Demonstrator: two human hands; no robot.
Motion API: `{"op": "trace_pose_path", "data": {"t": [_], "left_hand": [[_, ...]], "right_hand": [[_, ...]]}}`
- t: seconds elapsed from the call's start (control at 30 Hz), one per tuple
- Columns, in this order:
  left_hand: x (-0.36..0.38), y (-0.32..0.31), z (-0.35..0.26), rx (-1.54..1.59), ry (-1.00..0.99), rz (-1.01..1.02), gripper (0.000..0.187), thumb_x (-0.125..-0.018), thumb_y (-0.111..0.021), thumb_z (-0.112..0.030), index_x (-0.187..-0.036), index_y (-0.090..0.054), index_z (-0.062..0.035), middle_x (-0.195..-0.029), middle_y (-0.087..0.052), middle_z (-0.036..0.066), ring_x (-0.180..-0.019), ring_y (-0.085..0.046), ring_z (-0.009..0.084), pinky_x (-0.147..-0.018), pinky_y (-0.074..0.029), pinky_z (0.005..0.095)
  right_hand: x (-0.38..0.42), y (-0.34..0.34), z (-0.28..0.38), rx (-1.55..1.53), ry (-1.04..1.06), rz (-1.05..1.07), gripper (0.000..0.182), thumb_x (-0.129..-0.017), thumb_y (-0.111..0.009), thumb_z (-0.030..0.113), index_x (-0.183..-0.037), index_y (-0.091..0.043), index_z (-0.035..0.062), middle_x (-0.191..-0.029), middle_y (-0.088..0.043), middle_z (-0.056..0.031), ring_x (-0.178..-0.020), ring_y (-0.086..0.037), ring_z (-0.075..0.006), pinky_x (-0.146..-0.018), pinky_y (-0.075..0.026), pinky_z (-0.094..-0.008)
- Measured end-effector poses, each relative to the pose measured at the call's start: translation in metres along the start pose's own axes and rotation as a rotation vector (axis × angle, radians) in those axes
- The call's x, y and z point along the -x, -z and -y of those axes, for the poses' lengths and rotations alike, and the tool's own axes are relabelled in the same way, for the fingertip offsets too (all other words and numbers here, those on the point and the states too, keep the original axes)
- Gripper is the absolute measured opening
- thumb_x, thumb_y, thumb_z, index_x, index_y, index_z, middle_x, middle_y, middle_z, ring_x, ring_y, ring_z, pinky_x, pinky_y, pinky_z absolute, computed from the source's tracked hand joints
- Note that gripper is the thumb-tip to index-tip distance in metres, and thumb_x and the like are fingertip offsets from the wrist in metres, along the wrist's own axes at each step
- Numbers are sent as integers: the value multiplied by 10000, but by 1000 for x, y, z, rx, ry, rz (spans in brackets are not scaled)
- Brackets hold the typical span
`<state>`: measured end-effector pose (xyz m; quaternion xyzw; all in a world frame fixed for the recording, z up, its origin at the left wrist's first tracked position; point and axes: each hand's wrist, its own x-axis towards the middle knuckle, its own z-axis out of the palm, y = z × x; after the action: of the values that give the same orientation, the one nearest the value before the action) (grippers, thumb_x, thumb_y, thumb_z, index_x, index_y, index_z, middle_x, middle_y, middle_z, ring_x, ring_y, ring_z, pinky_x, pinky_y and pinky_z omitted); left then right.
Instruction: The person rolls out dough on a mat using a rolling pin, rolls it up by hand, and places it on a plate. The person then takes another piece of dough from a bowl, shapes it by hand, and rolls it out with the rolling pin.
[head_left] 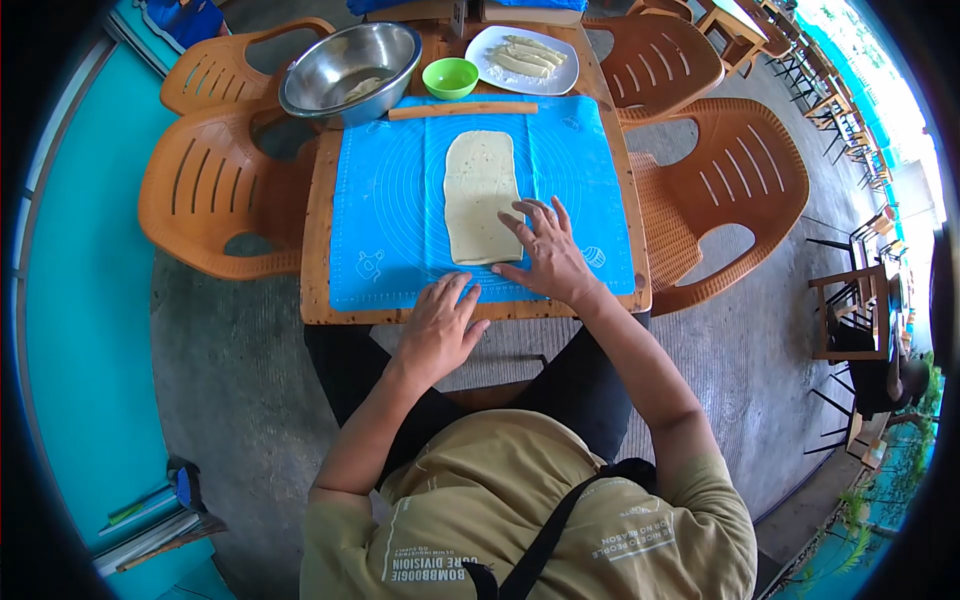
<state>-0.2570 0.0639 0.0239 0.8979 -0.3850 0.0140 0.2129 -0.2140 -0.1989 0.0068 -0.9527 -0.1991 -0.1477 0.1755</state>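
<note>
A long flat sheet of dough (480, 190) lies lengthwise on a blue silicone mat (385, 215). Its near edge looks slightly folded over. My right hand (545, 250) is over the dough's lower right corner, fingers spread, the thumb by the near edge. Just short of that edge, my left hand (438, 320) rests at the front of the mat with its fingers apart and nothing in them. Across the mat's far side lies a wooden rolling pin (463, 110), beyond the dough.
At the table's far left stands a steel bowl (350, 70) with some dough inside. A small green bowl (450, 78) sits beside a white plate (522, 60) of shaped dough pieces. Orange chairs (225, 190) flank the wooden table (318, 200) on both sides.
</note>
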Motion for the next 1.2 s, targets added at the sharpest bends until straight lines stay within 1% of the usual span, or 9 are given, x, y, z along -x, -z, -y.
{"op": "trace_pose_path", "data": {"t": [0.1, 0.2, 0.43, 0.57, 0.73, 0.83, 0.9, 1.0, 1.2], "left_hand": [[-4, -2, 3, -7, 28, 10, 524, -994, -728, -312, -1367, -633, 43, -1490, -545, 192, -1411, -507, 369, -1185, -411, 504], [-3, -3, 5, -21, 28, 25, 519, -996, -724, -314, -1365, -639, 41, -1506, -546, 198, -1424, -501, 366, -1190, -406, 504], [3, -5, 8, -45, 10, 30, 543, -1014, -695, -334, -1394, -629, 48, -1547, -533, 207, -1454, -485, 356, -1223, -383, 490], [4, -4, 7, -51, 9, 34, 569, -1019, -686, -344, -1418, -611, 54, -1564, -522, 209, -1471, -472, 356, -1235, -374, 484], [9, -2, 5, -72, -6, 83, 630, -1017, -685, -354, -1484, -555, 49, -1622, -463, 218, -1543, -401, 355, -1276, -331, 488], [11, -2, 5, -80, -14, 97, 642, -1022, -679, -360, -1499, -540, 47, -1640, -440, 220, -1562, -374, 357, -1285, -319, 487], [11, -3, 5, -76, -9, 103, 647, -1026, -674, -363, -1504, -535, 49, -1645, -433, 223, -1567, -367, 358, -1291, -311, 485], [11, -1, 5, -72, -4, 115, 660, -1030, -668, -368, -1513, -521, 58, -1653, -418, 232, -1575, -353, 361, -1302, -294, 482], [12, -3, 3, -70, -23, 111, 660, -1023, -671, -359, -1485, -529, 91, -1651, -399, 275, -1586, -330, 382, -1307, -287, 485]], "right_hand": [[-4, -4, 1, 31, -51, -50, 786, -891, -801, 521, -1500, -549, 93, -1486, -519, -178, -1480, -427, -367, -1277, -197, -645], [-9, 1, 11, -18, -31, 4, 787, -893, -799, 511, -1509, -549, 88, -1485, -526, -184, -1485, -422, -372, -1284, -187, -641], [-23, -8, 18, -1, -29, -17, 813, -873, -811, 517, -1519, -548, 99, -1491, -528, -188, -1488, -420, -369, -1292, -175, -636], [-35, -13, 26, -10, 13, 24, 814, -858, -817, 516, -1513, -560, 108, -1493, -528, -187, -1489, -421, -364, -1296, -170, -634], [-44, -11, 33, -51, -16, 8, 815, -847, -826, 511, -1509, -566, 113, -1496, -531, -176, -1486, -422, -365, -1301, -174, -620], [-45, -14, 33, 20, 40, 71, 840, -852, -829, 542, -1526, -549, 126, -1506, -517, -164, -1487, -423, -349, -1306, -167, -619], [-48, -17, 32, -5, -21, -3, 837, -853, -828, 543, -1525, -555, 125, -1499, -520, -170, -1486, -420, -356, -1305, -170, -619], [-48, -13, 35, 6, 38, 64, 823, -858, -823, 550, -1512, -569, 121, -1493, -528, -170, -1483, -422, -362, -1304, -172, -621], [-51, -17, 35, -26, -8, 10, 807, -863, -813, 566, -1489, -591, 108, -1496, -529, -176, -1481, -426, -362, -1304, -178, -616]]}}
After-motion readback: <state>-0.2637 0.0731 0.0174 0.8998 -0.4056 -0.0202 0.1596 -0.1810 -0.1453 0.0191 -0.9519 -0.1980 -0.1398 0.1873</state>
